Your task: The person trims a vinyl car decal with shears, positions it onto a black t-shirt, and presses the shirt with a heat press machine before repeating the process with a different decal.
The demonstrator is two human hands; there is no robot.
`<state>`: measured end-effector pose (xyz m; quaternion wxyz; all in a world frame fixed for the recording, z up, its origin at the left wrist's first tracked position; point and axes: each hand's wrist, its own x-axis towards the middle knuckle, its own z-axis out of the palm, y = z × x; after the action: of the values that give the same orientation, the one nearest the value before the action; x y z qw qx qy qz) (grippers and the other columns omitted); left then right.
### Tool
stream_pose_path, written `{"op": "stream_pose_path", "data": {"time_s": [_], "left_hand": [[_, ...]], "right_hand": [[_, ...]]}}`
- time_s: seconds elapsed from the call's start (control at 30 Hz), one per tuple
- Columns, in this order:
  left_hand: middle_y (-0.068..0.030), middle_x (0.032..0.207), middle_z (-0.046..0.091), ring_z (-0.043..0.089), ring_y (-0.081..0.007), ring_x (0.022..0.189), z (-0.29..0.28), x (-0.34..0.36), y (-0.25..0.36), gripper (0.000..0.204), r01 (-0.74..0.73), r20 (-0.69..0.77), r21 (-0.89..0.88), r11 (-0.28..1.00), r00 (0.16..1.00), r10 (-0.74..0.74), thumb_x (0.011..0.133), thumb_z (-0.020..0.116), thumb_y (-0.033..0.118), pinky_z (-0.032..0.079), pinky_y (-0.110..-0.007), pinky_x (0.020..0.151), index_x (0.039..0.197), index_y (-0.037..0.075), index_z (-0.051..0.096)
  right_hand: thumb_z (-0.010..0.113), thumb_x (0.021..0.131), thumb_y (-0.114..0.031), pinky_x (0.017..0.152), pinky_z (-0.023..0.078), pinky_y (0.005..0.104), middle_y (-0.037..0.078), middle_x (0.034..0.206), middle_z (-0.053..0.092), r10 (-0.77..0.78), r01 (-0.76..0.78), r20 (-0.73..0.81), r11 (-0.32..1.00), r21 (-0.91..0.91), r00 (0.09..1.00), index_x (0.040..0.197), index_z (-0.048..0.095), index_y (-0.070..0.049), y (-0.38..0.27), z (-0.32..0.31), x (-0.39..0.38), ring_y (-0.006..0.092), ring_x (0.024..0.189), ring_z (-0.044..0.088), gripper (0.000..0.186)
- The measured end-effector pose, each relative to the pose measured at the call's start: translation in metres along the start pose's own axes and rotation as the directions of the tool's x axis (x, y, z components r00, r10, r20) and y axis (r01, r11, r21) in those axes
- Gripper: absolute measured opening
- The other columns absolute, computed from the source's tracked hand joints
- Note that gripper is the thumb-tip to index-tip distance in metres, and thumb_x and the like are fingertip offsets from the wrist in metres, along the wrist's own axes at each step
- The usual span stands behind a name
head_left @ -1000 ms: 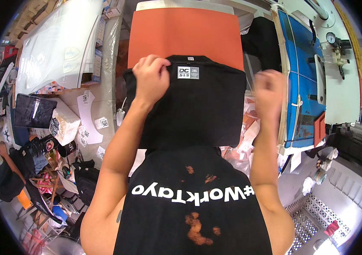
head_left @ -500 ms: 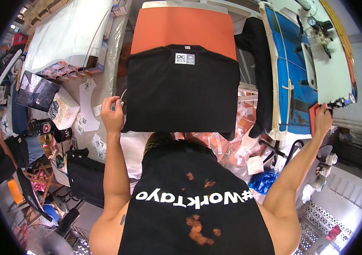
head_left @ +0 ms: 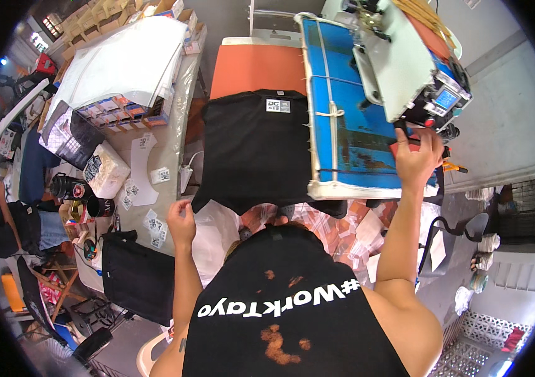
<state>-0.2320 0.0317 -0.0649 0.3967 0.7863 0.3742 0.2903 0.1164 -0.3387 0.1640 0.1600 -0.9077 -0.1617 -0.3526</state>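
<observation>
A black shirt (head_left: pixel 252 151) lies spread on the orange lower pad (head_left: pixel 252 66) of a heat press, a small white-and-grey printed label (head_left: pixel 278 106) near its collar. My left hand (head_left: pixel 181 221) is beside the shirt's near left corner, its fingers curled closed. Whether cloth is pinched in them cannot be made out. My right hand (head_left: pixel 419 156) is wrapped round the black handle (head_left: pixel 401 127) of the press's swinging top. That top has a blue, scuffed upper face (head_left: pixel 358 135) with a white padded rim and cord, and covers the shirt's right part.
A control box (head_left: pixel 446 97) with a lit screen and red knob sits on the press arm. On the left table are stacked boxes under white sheets (head_left: pixel 123 56), a block-shaped package (head_left: pixel 105 171) and printed stickers (head_left: pixel 154 227). Paper scraps (head_left: pixel 358 229) litter the floor.
My right hand has swung the press top leftward, over the right part of the shirt. My left hand has come lower, close to the shirt's corner. The view has shifted too.
</observation>
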Motion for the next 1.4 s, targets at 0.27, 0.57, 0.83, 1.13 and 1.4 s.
{"op": "stream_pose_path", "data": {"time_s": [0.27,0.57,0.83,1.13,1.4], "left_hand": [[-0.0148,0.089,0.067,0.066,-0.0269,0.084,-0.035,-0.046,-0.033,0.012,0.062,0.098,0.077,0.995,0.993,-0.069,0.089,0.063,0.007,0.052,-0.035,0.078,0.096,-0.001,0.068],[-0.0149,0.092,0.069,0.067,-0.0253,0.083,-0.024,-0.073,-0.018,0.016,0.039,0.251,0.034,0.999,0.967,-0.046,0.09,0.063,0.009,0.053,-0.035,0.078,0.099,-0.002,0.069],[-0.0113,0.102,0.072,0.069,-0.0216,0.092,0.036,-0.146,0.004,0.024,0.141,0.691,0.07,0.988,0.707,-0.15,0.091,0.065,0.013,0.054,-0.033,0.083,0.11,-0.001,0.069],[-0.009,0.13,0.059,0.058,-0.0191,0.117,0.311,-0.213,0.16,0.046,0.353,0.948,-0.23,0.907,0.293,0.127,0.098,0.061,0.033,0.045,-0.035,0.101,0.133,0.004,0.055],[-0.0058,0.112,0.066,0.063,-0.0169,0.103,0.394,-0.212,0.268,0.035,0.767,0.752,-0.39,0.51,0.585,-0.304,0.098,0.064,0.028,0.052,-0.037,0.092,0.122,0.003,0.062]], "right_hand": [[0.092,0.053,-0.046,0.111,0.035,0.0572,0.037,0.156,0.014,-0.206,0.231,-0.131,0.947,0.222,0.97,0.151,0.041,-0.021,-0.093,0.006,0.003,0.0549,0.141,0.027,0.113],[0.09,0.049,-0.047,0.101,0.036,0.0652,0.039,0.152,0.018,-0.163,0.182,-0.087,0.937,0.298,0.983,0.146,0.047,-0.021,-0.174,0.013,-0.008,0.0624,0.128,0.034,0.109],[0.075,0.075,-0.017,0.095,0.048,0.0444,0.015,0.109,0.071,-0.127,0.207,-0.197,0.861,0.464,0.972,0.109,0.071,-0.006,-0.006,0.012,-0.05,0.0345,0.106,0.065,0.036],[0.071,0.084,-0.052,0.101,0.04,0.0569,0.017,0.133,0.056,0.79,-0.647,0.603,-0.517,0.56,-0.109,0.14,0.051,-0.011,0.45,0.064,-0.168,0.0323,0.118,0.052,0.073],[0.074,0.088,-0.035,0.1,0.048,0.0454,0.012,0.127,0.064,0.808,-0.853,0.538,-0.09,0.514,0.239,0.127,0.063,-0.001,0.551,0.047,-0.117,0.0286,0.114,0.061,0.053]]}}
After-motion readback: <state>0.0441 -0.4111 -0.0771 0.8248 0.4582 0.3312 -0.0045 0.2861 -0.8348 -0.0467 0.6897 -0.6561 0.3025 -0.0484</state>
